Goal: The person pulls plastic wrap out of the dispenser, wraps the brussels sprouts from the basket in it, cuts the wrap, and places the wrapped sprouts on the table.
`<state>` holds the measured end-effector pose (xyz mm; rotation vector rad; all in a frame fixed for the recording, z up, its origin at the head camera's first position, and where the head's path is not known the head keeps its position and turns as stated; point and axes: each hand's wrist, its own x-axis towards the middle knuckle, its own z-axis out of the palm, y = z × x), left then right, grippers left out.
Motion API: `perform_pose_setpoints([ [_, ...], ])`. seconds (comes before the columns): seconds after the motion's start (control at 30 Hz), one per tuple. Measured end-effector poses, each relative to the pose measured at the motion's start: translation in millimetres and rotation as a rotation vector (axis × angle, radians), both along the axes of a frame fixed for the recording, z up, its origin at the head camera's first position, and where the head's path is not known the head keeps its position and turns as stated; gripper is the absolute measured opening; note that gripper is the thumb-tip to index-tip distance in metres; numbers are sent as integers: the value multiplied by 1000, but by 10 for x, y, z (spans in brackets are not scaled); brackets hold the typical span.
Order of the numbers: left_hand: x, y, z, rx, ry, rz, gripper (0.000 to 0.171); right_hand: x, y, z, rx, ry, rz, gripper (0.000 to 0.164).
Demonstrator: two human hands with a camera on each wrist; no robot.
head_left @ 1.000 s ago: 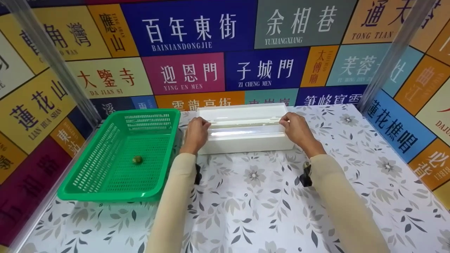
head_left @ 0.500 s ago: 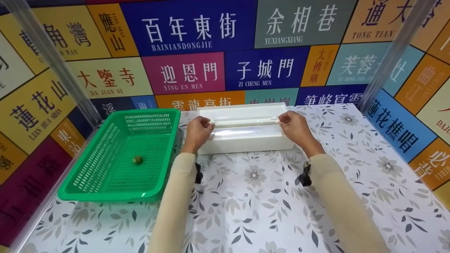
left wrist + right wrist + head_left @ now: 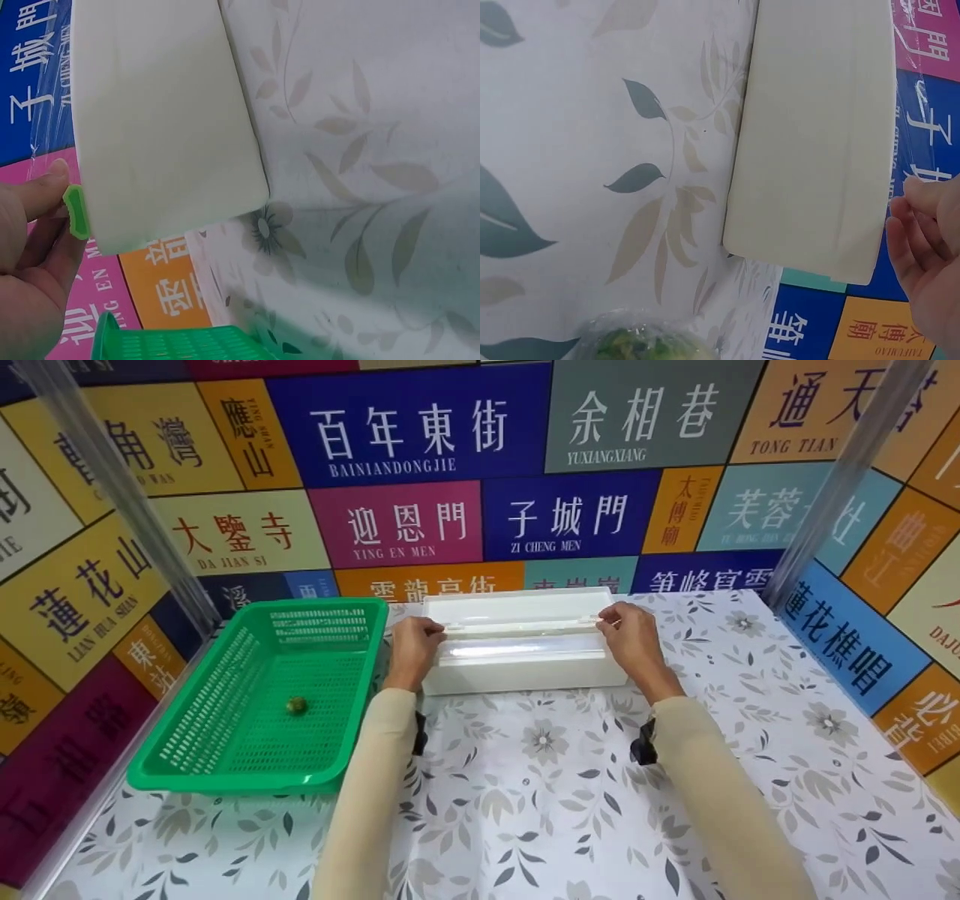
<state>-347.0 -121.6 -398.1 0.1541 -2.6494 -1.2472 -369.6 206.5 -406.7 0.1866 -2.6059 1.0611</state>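
Observation:
A long white cling film dispenser [image 3: 525,675] lies on the floral tabletop with its lid [image 3: 517,604] raised at the back. Shiny clear cling film [image 3: 517,647] stretches across its opening. At the left end, my left hand [image 3: 414,649] pinches the film between thumb and fingers; the film [image 3: 46,112] rises from there in the left wrist view. A small green end piece [image 3: 76,213] on the dispenser sits right at those fingers. My right hand [image 3: 634,643] pinches the film's other end, with the film [image 3: 921,82] showing beyond its fingertips in the right wrist view.
A green perforated basket [image 3: 247,787] stands to the left, holding one small brownish-green round item [image 3: 297,705]. Something green in clear plastic [image 3: 649,345] shows low in the right wrist view. A sign-covered wall [image 3: 405,525] and clear posts [image 3: 832,502] bound the back.
Both hands stay at the dispenser's two ends. My left fingers shifted slightly inward, then back to the left. The head view has tilted up a little.

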Motion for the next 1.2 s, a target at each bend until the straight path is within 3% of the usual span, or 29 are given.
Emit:
perform_pose_setpoints([
  [0.2,-14,16,48,-45,-6,-2,16,20,46,12,37,-9,-11,16],
  [0.37,-31,-38,102,-95,-22,-64,19,19,64,27,35,-19,9,14],
  [0.53,-26,-93,173,-120,34,-90,20,21,101,89,20,2,44,14],
  [0.63,-16,-114,202,-119,69,-69,19,36,122,125,21,1,61,15],
  [0.8,-12,-122,229,-76,65,-39,17,70,139,183,35,-12,88,15],
  [1.03,20,-112,311,-99,139,-80,20,90,159,313,67,-20,99,15],
  [1.2,77,-121,413,-59,130,-131,22,92,175,417,68,-8,100,17],
])
